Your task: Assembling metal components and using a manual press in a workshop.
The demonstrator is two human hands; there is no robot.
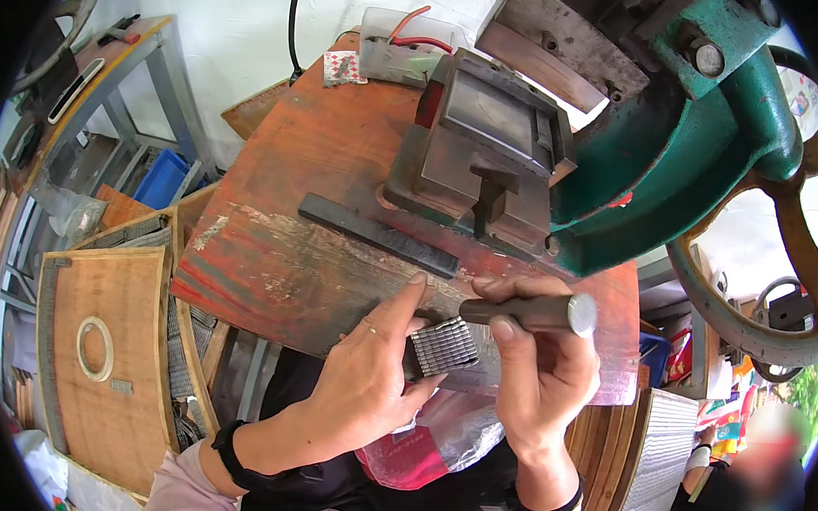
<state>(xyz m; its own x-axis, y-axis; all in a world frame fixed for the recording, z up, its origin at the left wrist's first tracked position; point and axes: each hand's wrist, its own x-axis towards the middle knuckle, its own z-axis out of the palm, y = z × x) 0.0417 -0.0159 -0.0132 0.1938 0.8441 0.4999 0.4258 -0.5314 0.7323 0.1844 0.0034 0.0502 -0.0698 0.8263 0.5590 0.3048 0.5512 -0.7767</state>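
Between the thumb and fingers of my left hand [365, 361] is a small stack of ridged metal pieces [445, 348], held at the near edge of the wooden table. My right hand [551, 377] grips a dark metal rod [527, 311] with a shiny round end, lying sideways. The rod's far-left end is close to the top of the stack; whether they touch I cannot tell. A flat dark metal bar [377, 234] lies on the table just beyond my left hand.
A green press [742, 173] with a handwheel [793, 251] stands at the right, its metal die block [497, 120] on the reddish table [262, 209]. A clear box [407, 49] sits behind. Wooden trays [105, 331] are at the left. Another person [742, 482] is at far right.
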